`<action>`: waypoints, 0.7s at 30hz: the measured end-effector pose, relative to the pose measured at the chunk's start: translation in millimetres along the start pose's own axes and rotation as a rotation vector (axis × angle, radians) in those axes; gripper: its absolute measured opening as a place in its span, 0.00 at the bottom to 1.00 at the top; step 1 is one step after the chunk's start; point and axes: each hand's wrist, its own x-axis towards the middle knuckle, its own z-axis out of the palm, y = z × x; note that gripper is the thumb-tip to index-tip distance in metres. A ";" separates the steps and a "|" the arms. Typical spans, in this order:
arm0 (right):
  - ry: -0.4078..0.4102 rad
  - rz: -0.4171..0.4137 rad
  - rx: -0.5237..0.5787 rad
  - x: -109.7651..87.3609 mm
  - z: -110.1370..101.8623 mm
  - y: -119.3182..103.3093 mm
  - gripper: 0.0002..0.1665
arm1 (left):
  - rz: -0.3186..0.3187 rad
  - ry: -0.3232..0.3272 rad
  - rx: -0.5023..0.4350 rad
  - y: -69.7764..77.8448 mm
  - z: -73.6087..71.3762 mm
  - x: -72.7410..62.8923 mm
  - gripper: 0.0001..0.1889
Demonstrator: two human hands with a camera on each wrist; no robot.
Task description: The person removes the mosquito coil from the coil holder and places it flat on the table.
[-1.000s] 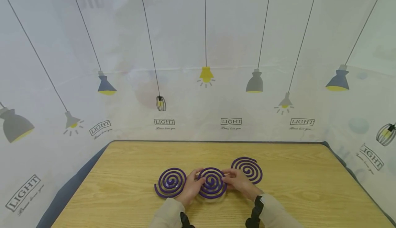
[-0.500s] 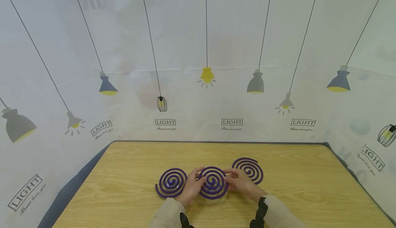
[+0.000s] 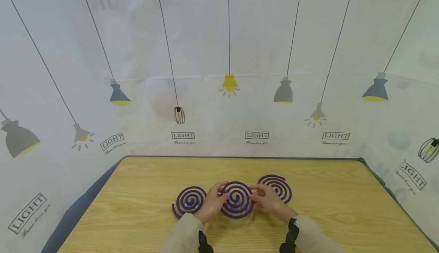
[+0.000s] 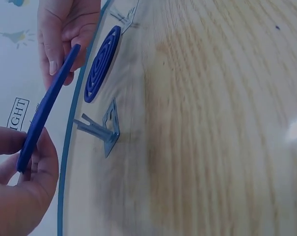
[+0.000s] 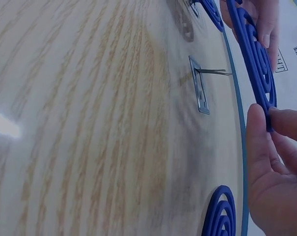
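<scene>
Slightly higher, or farther out, than half a second ago, the held coil (image 3: 236, 199) has shifted with the left hand (image 3: 213, 202) and right hand (image 3: 269, 201), each pinching its rim between thumb and fingers. It hangs tilted above the table (image 3: 137, 184), between the left coil (image 3: 191, 200) and the right coil (image 3: 278, 186), which the right hand partly hides. On the wood near it lies a pronged metal stand (image 4: 110, 137). To my eye, the step is steadying the coil for that stand, since the left coil seems to sit on something similar; the next move would call for bringing its centre over the prongs, then lowering it level. A dark back edge (image 3: 240, 157) runs well beyond, and wood spreads wide to both sides; the neighbouring coils are the tight spots.
</scene>
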 end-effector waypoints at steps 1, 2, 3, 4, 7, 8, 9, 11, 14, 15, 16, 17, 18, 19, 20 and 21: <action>0.003 -0.005 -0.005 0.3 -0.3 -0.6 0.21 | 0.006 -0.003 0.009 0.7 -0.8 1.0 0.22; 0.004 -0.012 -0.006 0.5 -0.5 -1.3 0.21 | 0.006 -0.007 0.009 1.5 -1.4 1.9 0.22; 0.002 -0.020 -0.007 0.7 -0.9 -2.0 0.21 | 0.005 -0.012 0.009 2.4 -2.1 2.5 0.22; 0.001 -0.030 -0.011 0.7 -1.1 -3.0 0.21 | 0.001 -0.016 0.010 3.3 -2.7 3.1 0.22; 0.007 -0.047 -0.023 1.0 -1.3 -6.3 0.20 | -0.003 -0.023 0.002 5.3 -3.9 3.4 0.22; 0.013 -0.047 -0.026 0.9 -1.1 -7.7 0.20 | -0.006 -0.023 -0.003 5.9 -4.3 3.1 0.22; 0.020 -0.044 -0.037 1.2 -1.0 -8.9 0.20 | -0.007 -0.020 -0.006 6.6 -4.6 2.9 0.22; 0.038 -0.036 -0.049 2.0 -0.7 -11.3 0.20 | -0.003 -0.012 -0.007 7.7 -5.5 2.4 0.22; 0.049 -0.029 -0.051 3.3 -1.1 -13.8 0.20 | 0.005 0.001 -0.004 8.4 -6.8 2.3 0.22; 0.048 -0.030 -0.050 4.0 -1.3 -14.3 0.20 | 0.009 0.005 -0.001 8.5 -7.4 2.4 0.22; 0.046 -0.037 -0.043 4.3 -1.6 -15.0 0.20 | 0.011 0.004 0.001 8.5 -8.1 2.5 0.22; 0.043 -0.042 -0.040 4.8 -2.0 -15.7 0.20 | 0.013 0.002 0.008 8.1 -8.9 2.6 0.22; 0.041 -0.047 -0.035 5.3 -2.2 -16.3 0.20 | 0.011 0.002 0.014 7.5 -9.8 2.9 0.21; 0.040 -0.053 -0.032 6.0 -2.4 -16.8 0.20 | 0.012 -0.002 0.021 6.8 -10.9 3.2 0.21; 0.039 -0.060 -0.029 6.4 -2.7 -17.4 0.20 | 0.008 -0.005 0.028 6.2 -12.0 3.6 0.21; 0.040 -0.065 -0.026 7.0 -3.0 -17.9 0.20 | 0.006 -0.010 0.032 5.4 -12.9 4.1 0.21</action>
